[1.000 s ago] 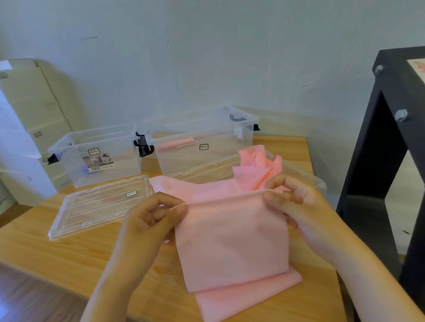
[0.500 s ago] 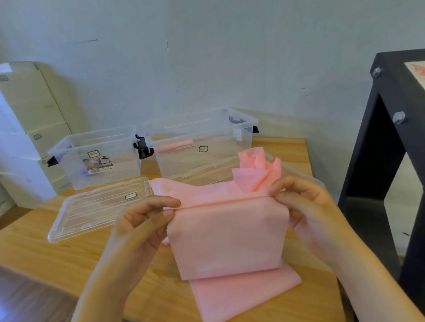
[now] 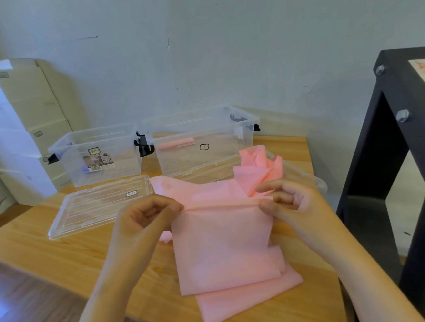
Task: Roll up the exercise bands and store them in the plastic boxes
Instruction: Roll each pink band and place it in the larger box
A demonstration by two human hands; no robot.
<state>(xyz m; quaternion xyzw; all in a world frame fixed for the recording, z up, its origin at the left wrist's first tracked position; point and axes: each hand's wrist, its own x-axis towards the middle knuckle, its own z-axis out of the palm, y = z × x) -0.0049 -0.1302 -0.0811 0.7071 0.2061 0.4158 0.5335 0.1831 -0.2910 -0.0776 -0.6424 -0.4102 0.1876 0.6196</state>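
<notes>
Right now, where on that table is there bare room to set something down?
The table is bare at its near left, between the lid and the near edge, left of the left hand. A smaller patch: right of the right-hand box. Crowded middle: that hand and the right hand pinch the pink band.

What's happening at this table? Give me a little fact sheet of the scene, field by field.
activity: rolling a pink band on the table
left hand: pinches the left end of the band's top fold
right hand: pinches the right end of the same fold
left box: open, at the back
right box: open, with one rolled band inside
lid: lies flat in front of the left box
</notes>
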